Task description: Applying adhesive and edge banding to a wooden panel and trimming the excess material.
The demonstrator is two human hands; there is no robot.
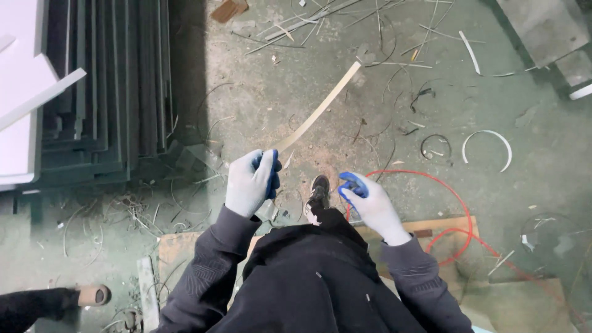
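My left hand point(251, 182), in a white glove with blue fingertips, is closed around the near end of a long, thin, pale strip point(320, 108) that curves up and away over the floor. My right hand point(367, 202), gloved the same way, hovers to the right at waist height with its fingers curled and nothing visible in them. It sits about a hand's width from the strip. My dark sleeves and jacket fill the bottom of the view, and one shoe point(319, 191) shows between the hands.
A stack of dark panels point(117, 86) and a white board point(21, 92) stand on the left. A red hose point(456, 197) loops on the right. Thin strip offcuts and curls point(487, 145) litter the green concrete floor. Another person's foot point(92, 295) shows at bottom left.
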